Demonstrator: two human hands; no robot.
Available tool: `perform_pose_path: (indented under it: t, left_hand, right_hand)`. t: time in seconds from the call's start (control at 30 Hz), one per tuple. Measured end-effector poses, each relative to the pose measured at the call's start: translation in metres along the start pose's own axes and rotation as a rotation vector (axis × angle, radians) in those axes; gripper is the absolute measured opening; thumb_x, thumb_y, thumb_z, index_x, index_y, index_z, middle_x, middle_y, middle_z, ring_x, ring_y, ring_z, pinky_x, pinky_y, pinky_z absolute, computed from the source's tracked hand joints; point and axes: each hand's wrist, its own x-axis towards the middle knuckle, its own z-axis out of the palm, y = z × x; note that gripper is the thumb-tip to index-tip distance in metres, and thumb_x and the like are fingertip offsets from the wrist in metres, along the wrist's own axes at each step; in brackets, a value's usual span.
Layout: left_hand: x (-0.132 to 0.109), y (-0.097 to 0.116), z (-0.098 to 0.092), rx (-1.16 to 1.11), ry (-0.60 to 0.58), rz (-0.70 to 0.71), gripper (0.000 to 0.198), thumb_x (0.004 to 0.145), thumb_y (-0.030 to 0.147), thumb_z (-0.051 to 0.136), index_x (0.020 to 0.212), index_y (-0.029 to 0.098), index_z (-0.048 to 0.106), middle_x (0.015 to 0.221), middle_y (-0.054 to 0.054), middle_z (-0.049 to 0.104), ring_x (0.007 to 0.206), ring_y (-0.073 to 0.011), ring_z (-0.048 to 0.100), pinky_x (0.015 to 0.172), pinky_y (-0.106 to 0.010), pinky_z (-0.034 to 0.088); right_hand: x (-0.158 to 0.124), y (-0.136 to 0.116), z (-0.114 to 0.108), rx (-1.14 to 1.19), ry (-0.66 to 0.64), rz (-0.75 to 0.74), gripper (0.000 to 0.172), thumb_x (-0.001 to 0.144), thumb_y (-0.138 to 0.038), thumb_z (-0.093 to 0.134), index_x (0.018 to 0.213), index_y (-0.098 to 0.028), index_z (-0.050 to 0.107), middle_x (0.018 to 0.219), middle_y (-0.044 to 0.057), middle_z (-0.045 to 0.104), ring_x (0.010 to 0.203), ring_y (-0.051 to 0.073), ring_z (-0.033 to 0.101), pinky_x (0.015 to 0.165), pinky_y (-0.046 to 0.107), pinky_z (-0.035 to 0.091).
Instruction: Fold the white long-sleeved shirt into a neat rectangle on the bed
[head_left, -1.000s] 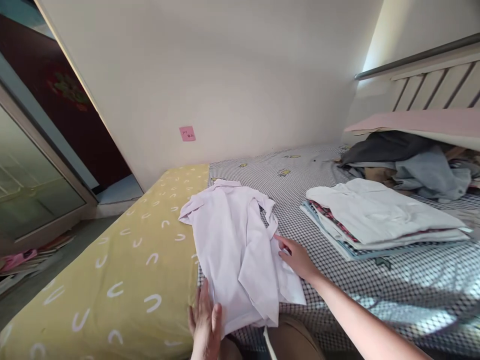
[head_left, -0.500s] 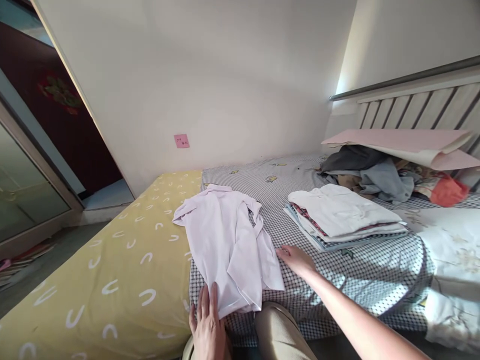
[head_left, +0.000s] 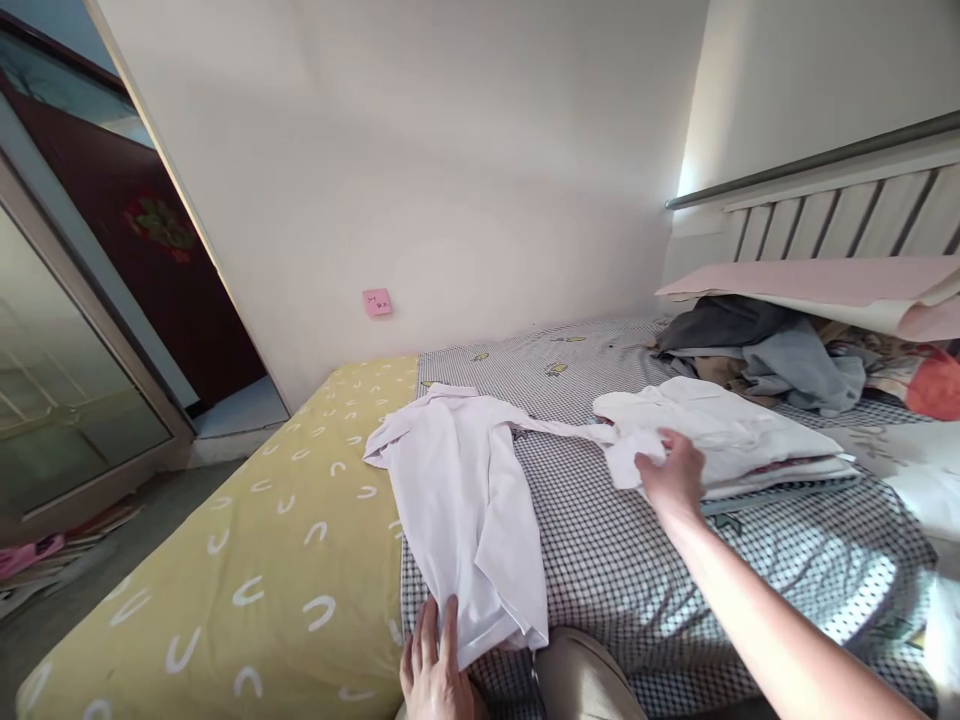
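A white long-sleeved shirt lies spread on the bed, collar toward the wall and hem toward me. My left hand rests at the shirt's lower left edge with its fingers stretched out. Off to the right, my right hand pinches the cuff end of one shirt sleeve. That sleeve is pulled out sideways from the shoulder and looks narrow and twisted. The cuff overlaps the near side of a stack of folded clothes, which has a white garment on top. The other sleeve seems to lie folded over the shirt's body.
Under the shirt, a checked bedsheet meets a yellow patterned cover on the left. Loose clothes are heaped at the back right beneath a pink sheet. A slatted headboard stands behind them.
My right hand has moved right and up and now grips the sleeve, drawing it from beside the shirt out to the folded stack. My left hand stays at the hem.
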Motion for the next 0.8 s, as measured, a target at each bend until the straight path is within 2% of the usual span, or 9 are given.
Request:
perform_pose_path:
  t: [0.1,0.17,0.27,0.37,0.47,0.57,0.63,0.7,0.8]
  left_hand:
    - [-0.001,0.003,-0.003,-0.012,-0.017,-0.023,0.071,0.082,-0.002,0.039,0.141,0.028,0.062,0.152,-0.008,0.058,0.139,-0.0261,0.054,0.118,-0.047,0.042]
    - [-0.002,0.006,-0.009,-0.049,-0.031,-0.032,0.071,0.083,-0.003,0.038,0.143,0.027,0.06,0.151,-0.008,0.059,0.14,-0.0252,0.052,0.119,-0.046,0.04]
    - [-0.004,0.01,-0.019,-0.099,-0.032,-0.028,0.07,0.084,-0.003,0.036,0.144,0.024,0.058,0.152,-0.01,0.057,0.144,-0.0254,0.048,0.12,-0.046,0.038]
    - [-0.006,0.014,-0.024,-0.1,-0.02,-0.007,0.065,0.087,-0.002,0.037,0.144,0.021,0.058,0.153,-0.014,0.055,0.145,-0.0279,0.047,0.12,-0.049,0.037]
    - [-0.007,0.015,-0.022,-0.074,-0.008,0.005,0.063,0.088,0.0,0.04,0.144,0.021,0.058,0.153,-0.015,0.054,0.144,-0.03,0.047,0.12,-0.052,0.037]
    - [-0.006,0.011,-0.015,-0.083,0.002,-0.014,0.062,0.085,-0.001,0.041,0.138,0.023,0.063,0.15,-0.014,0.057,0.14,-0.0301,0.051,0.118,-0.052,0.04]
    - [-0.006,0.005,-0.009,-0.135,0.038,-0.027,0.056,0.085,0.002,0.041,0.129,0.024,0.069,0.144,-0.011,0.063,0.134,-0.0279,0.057,0.114,-0.049,0.044]
    - [-0.007,0.0,-0.002,-0.225,0.111,-0.046,0.045,0.091,0.009,0.039,0.118,0.024,0.072,0.133,-0.01,0.07,0.123,-0.0259,0.064,0.108,-0.047,0.05]
    - [-0.008,-0.002,0.004,-0.373,0.223,-0.097,0.037,0.099,0.024,0.036,0.112,0.022,0.07,0.119,-0.01,0.075,0.111,-0.0251,0.069,0.1,-0.045,0.055]
  right_hand:
    - [-0.01,-0.018,-0.019,-0.112,0.088,-0.286,0.065,0.081,-0.034,0.06,0.144,-0.021,0.049,0.152,0.021,0.046,0.143,0.042,0.038,0.114,0.068,0.028]
    - [-0.037,-0.03,-0.014,0.014,-0.141,-0.419,0.049,0.088,-0.035,0.056,0.136,-0.025,0.058,0.139,0.016,0.058,0.128,0.036,0.055,0.109,0.061,0.04]
    - [-0.095,-0.042,0.016,0.168,-0.651,-0.349,0.04,0.093,-0.042,0.055,0.129,-0.029,0.064,0.127,0.011,0.066,0.105,0.029,0.066,0.094,0.05,0.054]
    - [-0.155,-0.042,0.056,-0.049,-0.874,-0.374,0.061,0.083,-0.043,0.07,0.141,-0.029,0.058,0.148,0.012,0.056,0.128,0.035,0.057,0.106,0.053,0.047]
    - [-0.19,-0.036,0.089,-0.112,-0.827,-0.398,0.052,0.074,-0.034,0.077,0.124,-0.026,0.068,0.139,0.013,0.063,0.132,0.04,0.051,0.112,0.058,0.037]
    - [-0.179,-0.029,0.101,0.247,-0.703,-0.062,0.019,0.077,-0.042,0.07,0.082,-0.024,0.069,0.1,0.01,0.074,0.11,0.036,0.063,0.101,0.052,0.047]
    - [-0.154,-0.02,0.095,0.403,-0.634,0.141,0.035,0.086,-0.057,0.054,0.076,-0.025,0.063,0.084,0.008,0.072,0.093,0.031,0.068,0.086,0.046,0.055]
    - [-0.13,-0.003,0.08,0.487,-0.528,0.245,0.043,0.09,-0.063,0.039,0.084,-0.026,0.06,0.086,0.006,0.073,0.086,0.028,0.07,0.075,0.043,0.059]
    - [-0.116,0.036,0.05,0.757,-0.289,0.527,0.032,0.077,-0.058,0.061,0.087,-0.028,0.059,0.085,0.001,0.073,0.084,0.026,0.072,0.07,0.04,0.062]
